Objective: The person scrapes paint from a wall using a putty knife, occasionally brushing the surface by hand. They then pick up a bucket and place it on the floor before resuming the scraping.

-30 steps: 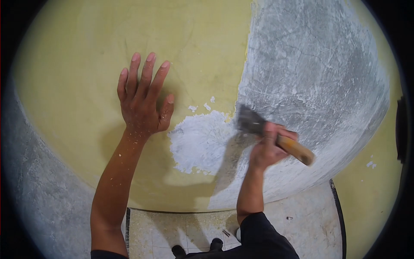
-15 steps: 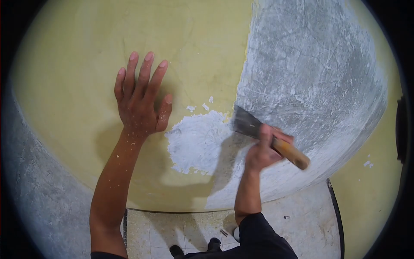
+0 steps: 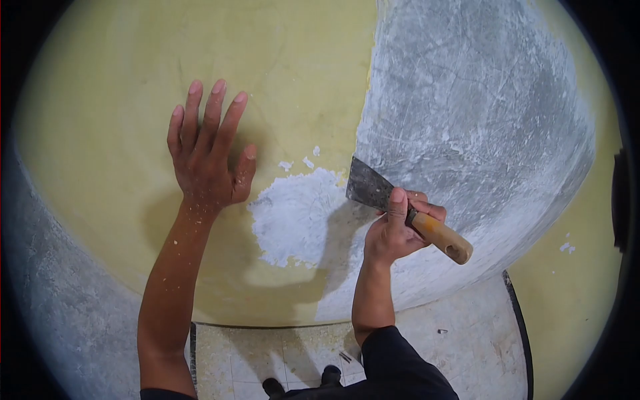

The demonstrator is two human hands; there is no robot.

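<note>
My left hand (image 3: pixel 210 157) lies spread against the yellow painted wall (image 3: pixel 300 67), fingers pointing up and thumb out to the right. Pale flecks dot its wrist and forearm. In my right hand (image 3: pixel 400 230) is a scraper (image 3: pixel 370 185) with a wide metal blade and a wooden handle, gripped near where the two meet. The blade's edge is at the border between the yellow paint and the bare grey patch (image 3: pixel 480 107). Left of the blade, a ragged white patch (image 3: pixel 293 217) shows where paint is gone, with small white spots above it.
Below the wall lies a tiled floor (image 3: pixel 260 353) sprinkled with yellowish flakes, with two dark shoes (image 3: pixel 330 375) on it. A few small bits (image 3: pixel 345 357) lie near them. Grey stripped wall (image 3: pixel 73 267) curves along the left, and a dark object (image 3: pixel 620 200) sits at the far right edge.
The scraper and my right hand have shifted slightly left and are no longer blurred. The whole wall, with my left hand on it, appears slightly further left in view.
</note>
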